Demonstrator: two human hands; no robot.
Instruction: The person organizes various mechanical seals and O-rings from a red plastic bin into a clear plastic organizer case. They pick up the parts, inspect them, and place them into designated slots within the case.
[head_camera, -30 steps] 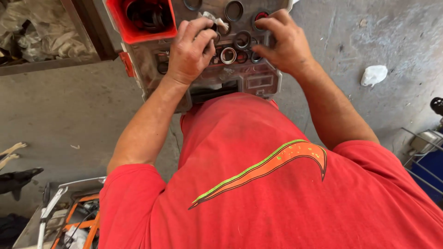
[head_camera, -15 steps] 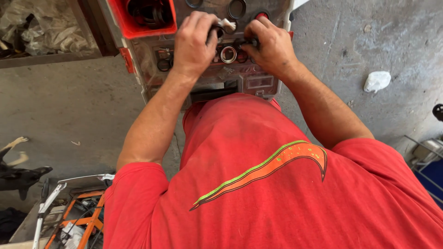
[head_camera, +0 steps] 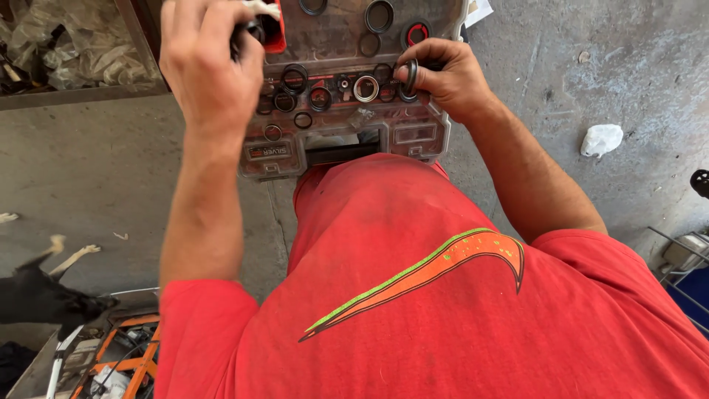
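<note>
Both hands partly covering organizer case

A clear plastic compartment organiser case rests ahead of the person's lap, with black rubber sealing rings lying in it. A crumpled white rag lies on the grey concrete floor to its right, well apart.

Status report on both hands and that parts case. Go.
Left hand raised, gripping a small dark part over the parts case. Right hand pinching a black ring seal at the case's right side. Nothing blocking either hand.
</note>
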